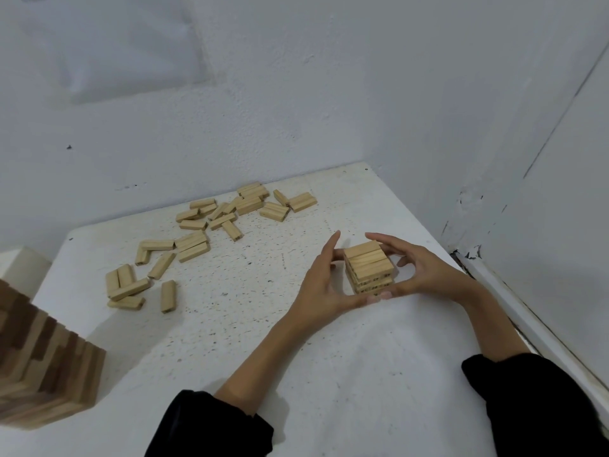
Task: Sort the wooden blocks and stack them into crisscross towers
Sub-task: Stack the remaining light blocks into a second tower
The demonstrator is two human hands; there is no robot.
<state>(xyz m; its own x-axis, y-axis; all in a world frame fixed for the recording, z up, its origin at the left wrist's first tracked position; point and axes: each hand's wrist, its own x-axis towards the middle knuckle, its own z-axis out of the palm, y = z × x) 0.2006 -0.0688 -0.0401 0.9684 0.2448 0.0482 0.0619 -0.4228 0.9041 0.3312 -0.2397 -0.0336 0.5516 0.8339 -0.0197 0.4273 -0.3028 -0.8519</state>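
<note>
We see the left hand [321, 282] and the right hand [428, 272] bracketing a short crisscross tower of pale rectangular wooden blocks [369, 265]. It stands between the two palms on a white speckled table [263, 331]. The left fingers [331, 247] are straight and held together, laid flat along the tower's left side. The right fingers [389, 240] are lightly bent and a little apart, arching round its far right corner, with the forefinger reaching along the top edge. We cannot tell whether they all touch the wood. Both thumbs [361, 300] stretch along the near foot of the tower and meet tip to tip. Well beyond the left fingertips, off to their left, loose pale wooden blocks [197, 240] lie scattered flat, some side by side. Far to the left of the left wrist stands a tall tower of light and dark brown wooden blocks [46, 367]. Black sleeves [211, 427] cover both arms behind the wrists.
</note>
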